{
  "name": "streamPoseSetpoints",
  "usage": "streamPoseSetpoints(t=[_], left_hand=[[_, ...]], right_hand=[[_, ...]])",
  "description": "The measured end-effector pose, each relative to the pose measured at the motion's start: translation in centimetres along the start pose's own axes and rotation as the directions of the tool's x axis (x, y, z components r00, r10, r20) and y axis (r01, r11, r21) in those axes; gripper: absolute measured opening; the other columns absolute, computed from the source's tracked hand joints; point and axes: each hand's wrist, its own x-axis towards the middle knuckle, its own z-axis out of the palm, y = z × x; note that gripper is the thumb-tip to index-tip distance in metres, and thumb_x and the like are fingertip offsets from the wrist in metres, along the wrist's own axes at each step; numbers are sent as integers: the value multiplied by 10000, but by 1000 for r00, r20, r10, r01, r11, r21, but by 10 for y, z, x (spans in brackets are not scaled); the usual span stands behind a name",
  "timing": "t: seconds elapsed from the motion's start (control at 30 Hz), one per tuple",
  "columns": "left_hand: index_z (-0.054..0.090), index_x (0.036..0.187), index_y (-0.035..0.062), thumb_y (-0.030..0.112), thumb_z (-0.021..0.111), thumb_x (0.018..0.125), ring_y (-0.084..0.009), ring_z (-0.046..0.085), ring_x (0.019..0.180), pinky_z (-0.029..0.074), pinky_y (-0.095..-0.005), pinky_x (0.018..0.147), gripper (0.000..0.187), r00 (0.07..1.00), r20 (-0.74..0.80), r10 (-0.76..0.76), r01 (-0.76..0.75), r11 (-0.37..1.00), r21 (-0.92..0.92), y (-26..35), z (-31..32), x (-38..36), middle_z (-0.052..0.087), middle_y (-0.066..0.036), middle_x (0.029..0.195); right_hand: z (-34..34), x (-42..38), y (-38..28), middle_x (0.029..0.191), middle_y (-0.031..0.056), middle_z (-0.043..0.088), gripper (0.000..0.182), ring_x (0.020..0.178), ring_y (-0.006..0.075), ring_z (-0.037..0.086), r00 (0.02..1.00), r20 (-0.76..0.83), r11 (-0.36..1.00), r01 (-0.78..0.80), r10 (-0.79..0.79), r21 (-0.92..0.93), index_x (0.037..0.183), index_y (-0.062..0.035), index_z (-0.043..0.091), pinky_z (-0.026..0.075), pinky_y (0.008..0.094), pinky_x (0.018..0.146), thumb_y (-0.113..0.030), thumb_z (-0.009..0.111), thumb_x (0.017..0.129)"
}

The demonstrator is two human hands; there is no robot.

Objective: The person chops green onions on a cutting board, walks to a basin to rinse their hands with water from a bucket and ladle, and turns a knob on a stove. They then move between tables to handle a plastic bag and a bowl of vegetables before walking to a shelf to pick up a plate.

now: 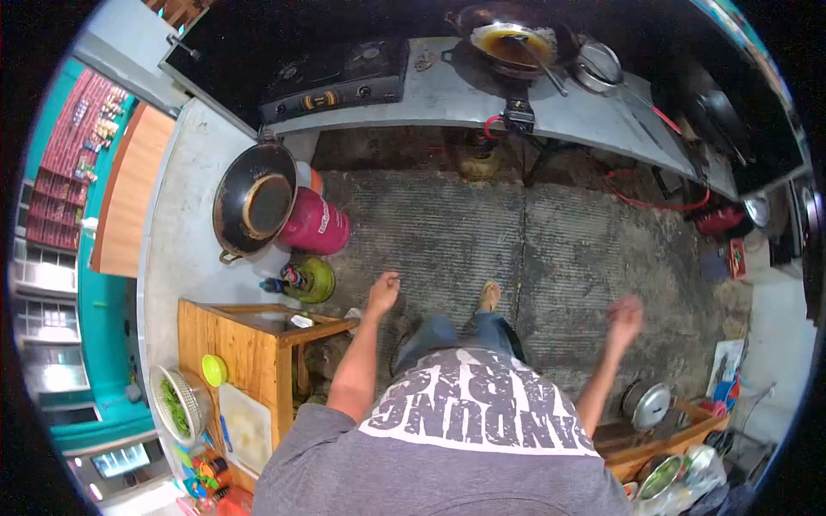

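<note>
My left hand (pixel 385 294) hangs over the floor with its fingers curled in, and nothing shows in it. The closest things to it are a green gas cylinder (pixel 315 280) and a pink gas cylinder (pixel 320 222); it touches neither. My right hand (pixel 626 318) is out to the right above the floor, smeared by motion, so its fingers cannot be made out. Below it, a lidded metal pot (pixel 654 404) stands on a low wooden-edged surface. One sandalled foot (pixel 490 297) is visible ahead of my body.
A counter ahead bears a gas stove (pixel 335 82), a wok of oil (pixel 514 47) and a strainer (pixel 598 64). Another wok (pixel 255 202) hangs at left. A wooden cabinet (pixel 245 344) carries a chopping board (pixel 245 427) and a basket of greens (pixel 200 400). An orange hose (pixel 654 204) trails right.
</note>
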Motion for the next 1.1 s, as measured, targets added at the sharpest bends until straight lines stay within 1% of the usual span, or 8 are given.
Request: streamPoseSetpoints(t=[0.07, 0.1, 0.2, 0.27, 0.33, 0.73, 0.97, 1.1], left_hand=[[642, 1249, 116, 337, 593, 935, -274, 671, 1044, 498, -388, 921, 388, 997, 54, -60, 61, 998, -13, -18, 30, 13, 724, -119, 1047], [644, 1246, 115, 334, 590, 936, -270, 673, 1039, 499, -382, 919, 383, 987, 115, -115, 119, 993, -23, -30, 38, 13, 723, -115, 1059], [652, 1217, 116, 335, 597, 928, -272, 677, 1008, 507, -384, 894, 366, 908, 293, -299, 321, 947, -26, -93, 61, 2, 716, -115, 1063], [659, 1191, 113, 326, 596, 920, -277, 681, 983, 512, -390, 867, 350, 859, 343, -380, 394, 919, 29, -112, 64, -15, 715, -119, 1038], [666, 1165, 109, 318, 596, 912, -281, 685, 959, 517, -396, 839, 335, 819, 395, -416, 421, 904, 80, -123, 67, -21, 715, -123, 1014], [708, 1011, 89, 268, 594, 864, -310, 710, 811, 547, -432, 674, 257, 860, 510, -27, 177, 952, -249, -31, -11, 212, 710, -148, 866], [709, 979, 95, 219, 546, 907, -261, 677, 751, 526, -389, 751, 216, 972, -99, 214, -209, 976, 63, 88, -51, 335, 705, -121, 843], [717, 942, 106, 196, 549, 879, -262, 692, 848, 523, -374, 815, 201, 982, 105, 156, -167, 981, 101, 137, -29, 343, 711, -113, 816]], right_hand=[[6, 101, -151, 1048, 101, 630, 170, 943, 174, 566, 836, -38, 836, 544, -547, -74, 1068, -27, 583, 464, 327, 865, -148, 539, 958], [18, 126, -233, 1063, 119, 641, 234, 1003, 253, 610, 838, -246, 830, 532, -488, 167, 1043, 5, 613, 469, 376, 949, -131, 475, 913], [45, 151, -414, 1077, 117, 633, 234, 1020, 253, 601, 65, -367, 58, 998, -928, 29, 1052, -4, 607, 459, 383, 960, -145, 477, 918], [84, 135, -479, 1086, 116, 628, 235, 1031, 253, 594, -456, -310, -451, 888, -834, -91, 1058, -10, 603, 453, 387, 967, -154, 478, 921], [120, 116, -513, 1095, 115, 622, 236, 1042, 254, 588, -680, -240, -671, 730, -693, -133, 1065, -15, 599, 446, 392, 974, -163, 480, 924], [169, 60, -550, 1150, 108, 589, 246, 1110, 255, 550, -832, 136, -812, 469, -539, -346, 1102, -50, 575, 406, 418, 1019, -217, 488, 944], [159, 33, -550, 1182, 104, 570, 254, 1150, 255, 528, -761, 357, -807, 353, -542, -473, 1123, -70, 562, 383, 433, 1044, -248, 493, 956], [158, 15, -549, 1200, 102, 559, 260, 1172, 255, 516, -697, 478, -803, 242, -534, -544, 1136, -81, 554, 370, 442, 1059, -266, 496, 962]])
